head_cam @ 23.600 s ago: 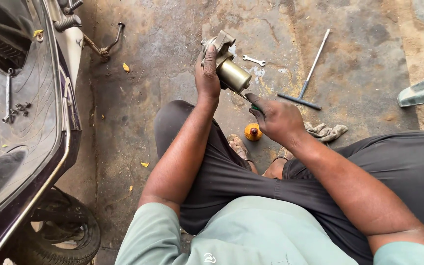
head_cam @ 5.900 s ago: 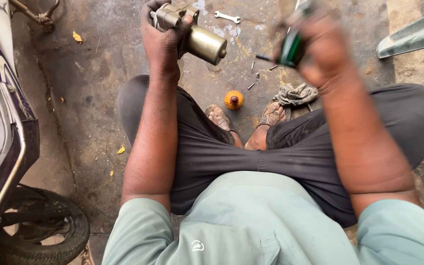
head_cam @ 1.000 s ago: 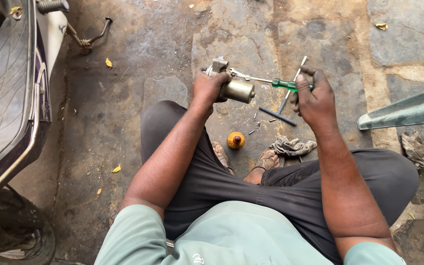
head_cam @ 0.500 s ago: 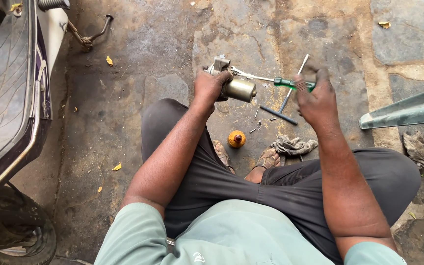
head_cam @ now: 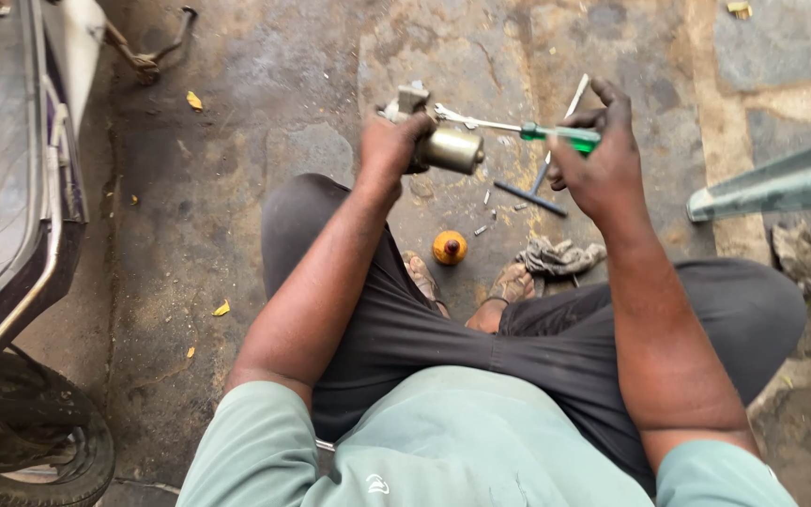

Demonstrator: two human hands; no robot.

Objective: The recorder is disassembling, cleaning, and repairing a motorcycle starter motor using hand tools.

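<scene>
Left hand [head_cam: 389, 145] wrapped tight round the small cylindrical motor [head_cam: 445, 148] – held up over the concrete floor [head_cam: 255, 113]. Right hand [head_cam: 603, 169] fingers clamped on the green-handled screwdriver [head_cam: 537, 131], tip at the motor's end. Orange cap [head_cam: 450, 247] and rag [head_cam: 560, 255] near the feet.

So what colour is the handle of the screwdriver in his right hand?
Green, see-through looking; the screwdriver handle shows best in the head view, held in the right hand.

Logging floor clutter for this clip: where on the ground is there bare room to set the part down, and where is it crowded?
Bare concrete lies between the scooter and the left knee, dotted only with leaf bits. It is crowded ahead of the feet: orange cap, rag, T-handle wrench and loose screws lie under the motor part.
</scene>
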